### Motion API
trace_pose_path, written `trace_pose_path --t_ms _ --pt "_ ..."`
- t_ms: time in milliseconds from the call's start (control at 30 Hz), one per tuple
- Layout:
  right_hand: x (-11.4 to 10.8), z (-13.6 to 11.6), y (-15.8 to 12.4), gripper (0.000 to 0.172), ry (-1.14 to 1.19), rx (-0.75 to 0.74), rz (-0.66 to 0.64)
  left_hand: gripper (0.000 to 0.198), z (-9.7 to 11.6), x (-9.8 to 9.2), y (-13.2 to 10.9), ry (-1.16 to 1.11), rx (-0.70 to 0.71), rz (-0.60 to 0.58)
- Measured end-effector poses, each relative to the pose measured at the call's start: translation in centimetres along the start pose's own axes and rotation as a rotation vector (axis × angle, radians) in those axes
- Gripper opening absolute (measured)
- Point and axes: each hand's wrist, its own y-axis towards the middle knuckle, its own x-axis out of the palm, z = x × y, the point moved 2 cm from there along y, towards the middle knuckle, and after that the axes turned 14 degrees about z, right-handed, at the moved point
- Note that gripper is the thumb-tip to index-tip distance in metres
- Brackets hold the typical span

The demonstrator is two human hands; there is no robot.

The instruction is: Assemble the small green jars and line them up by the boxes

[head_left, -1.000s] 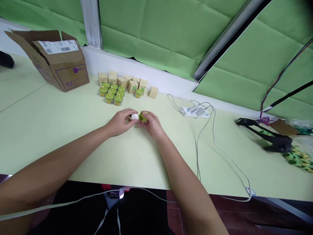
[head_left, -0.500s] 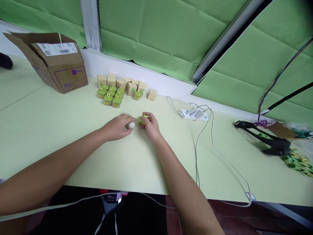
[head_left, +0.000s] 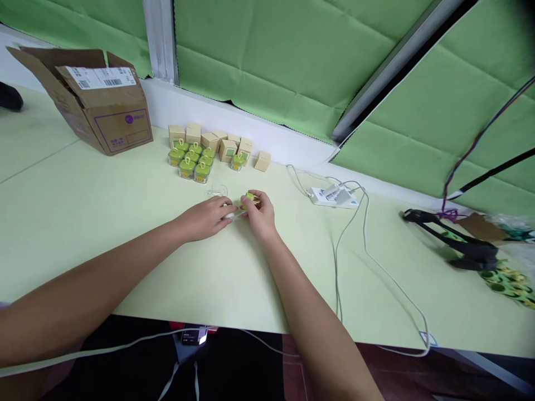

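Observation:
My left hand [head_left: 204,219] is closed around a small white rounded object [head_left: 229,215], mostly covered by the fingers. Close beside it, my right hand [head_left: 261,218] pinches a small green lid [head_left: 249,196] between thumb and fingers. Just behind my left hand, a clear plastic container [head_left: 219,190] rests on the table. Farther back stand several clear little jars with green lids [head_left: 188,167] in a cluster, and a single green-lidded jar [head_left: 237,162] to their right.
Several small beige boxes [head_left: 228,150] line the wall. An open cardboard carton [head_left: 119,120] stands at the back left. To the right are a white power strip [head_left: 333,196] with trailing cables, a black stand-like object [head_left: 472,245] and green pieces [head_left: 505,281].
The green lid in my right hand has tilted and shows more of its top. My left hand has shifted slightly right, uncovering more of the clear container. The view has moved a little.

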Motion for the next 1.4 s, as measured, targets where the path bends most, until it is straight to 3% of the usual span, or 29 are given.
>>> trace_pose_path --t_ms 100,233,333,467,600,833,1400 --pt "0.0 -0.2 0.0 0.049 0.029 -0.002 0.013 0.042 0.3 -0.4 0.2 0.052 0.001 0.052" --pt "-0.2 -1.2 -0.5 0.053 0.103 -0.047 -0.002 0.049 0.7 -1.6 0.5 0.03 -0.031 0.27" --pt "0.1 -2.2 -1.5 0.053 0.134 -0.118 -0.12 0.057 0.9 -2.1 0.6 -0.046 0.029 0.362" --pt "0.6 -2.8 -2.6 0.052 0.152 -0.138 -0.277 0.046 1.0 -2.1 0.6 -0.123 0.157 0.422" --pt "0.7 -2.8 -2.5 0.048 0.219 -0.09 -0.329 0.044 0.6 -2.2 0.7 -0.137 0.12 0.448" --pt "-0.1 -3.0 -1.7 0.03 0.25 -0.105 -0.185 0.046 0.2 -2.0 0.5 -0.119 0.077 0.455" --pt "0.1 -2.9 -1.8 0.033 0.259 -0.075 -0.17 0.045 0.7 -2.0 0.4 -0.144 0.028 0.517"
